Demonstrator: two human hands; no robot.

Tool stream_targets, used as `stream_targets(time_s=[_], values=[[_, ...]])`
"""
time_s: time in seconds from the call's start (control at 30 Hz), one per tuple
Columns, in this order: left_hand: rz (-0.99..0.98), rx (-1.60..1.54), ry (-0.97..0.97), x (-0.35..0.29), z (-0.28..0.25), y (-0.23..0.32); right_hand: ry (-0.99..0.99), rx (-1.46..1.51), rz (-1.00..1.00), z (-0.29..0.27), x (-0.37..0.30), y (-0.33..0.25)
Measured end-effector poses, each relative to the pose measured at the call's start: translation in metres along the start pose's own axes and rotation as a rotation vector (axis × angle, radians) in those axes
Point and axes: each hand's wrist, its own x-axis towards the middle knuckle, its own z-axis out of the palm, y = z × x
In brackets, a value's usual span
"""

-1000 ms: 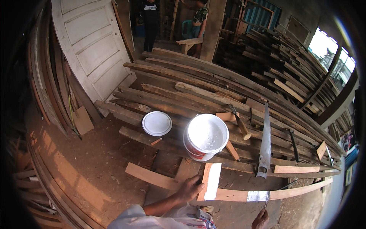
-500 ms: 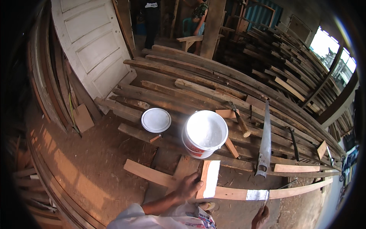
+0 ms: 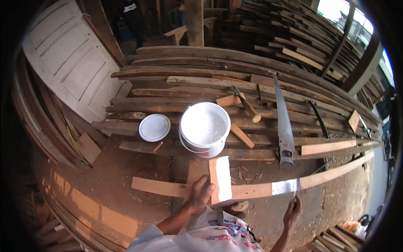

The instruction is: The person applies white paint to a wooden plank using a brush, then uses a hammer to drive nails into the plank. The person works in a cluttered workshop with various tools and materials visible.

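Observation:
My left hand (image 3: 200,192) grips the edge of a short wooden board (image 3: 213,185), whose upper face bears a broad white coat. That board stands across a long, thin wooden strip (image 3: 252,191). On the strip, right of the board, is a white patch (image 3: 282,187). My right hand (image 3: 292,211) is closed round a thin, stick-like tool (image 3: 295,195), its tip at the near edge of the patch; its exact kind is too small to make out. Beyond my hands stands a white bucket (image 3: 202,148) with white material inside. A round white lid (image 3: 154,127) lies left of it.
Long timbers (image 3: 151,74) lie side by side beyond the bucket. On them rest a hammer (image 3: 251,108), a handsaw (image 3: 283,122) and small wood offcuts (image 3: 242,135). A white panelled door (image 3: 75,59) leans at the left. Stacked lumber (image 3: 289,38) fills the far right.
The whole view has shifted, so bucket, lid and door appear farther left and higher. More of my right forearm shows. Both hands keep their holds, the right one still at the white patch.

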Motion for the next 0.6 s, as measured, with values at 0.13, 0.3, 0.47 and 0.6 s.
stream_targets(time_s=[0.13,0.3,0.47,0.6], values=[[0.039,0.022,0.042,-0.001,-0.007,-0.019,-0.026,-0.006,0.001,0.003,0.000,-0.030],[0.119,-0.035,0.054,0.009,0.009,-0.005,0.031,-0.007,0.073,0.005,-0.003,-0.006],[0.103,-0.020,0.026,0.012,0.011,-0.007,0.068,-0.075,0.138,0.000,-0.005,0.007],[0.103,-0.006,0.020,0.010,0.006,-0.005,0.119,-0.112,0.150,0.002,0.003,0.011]])
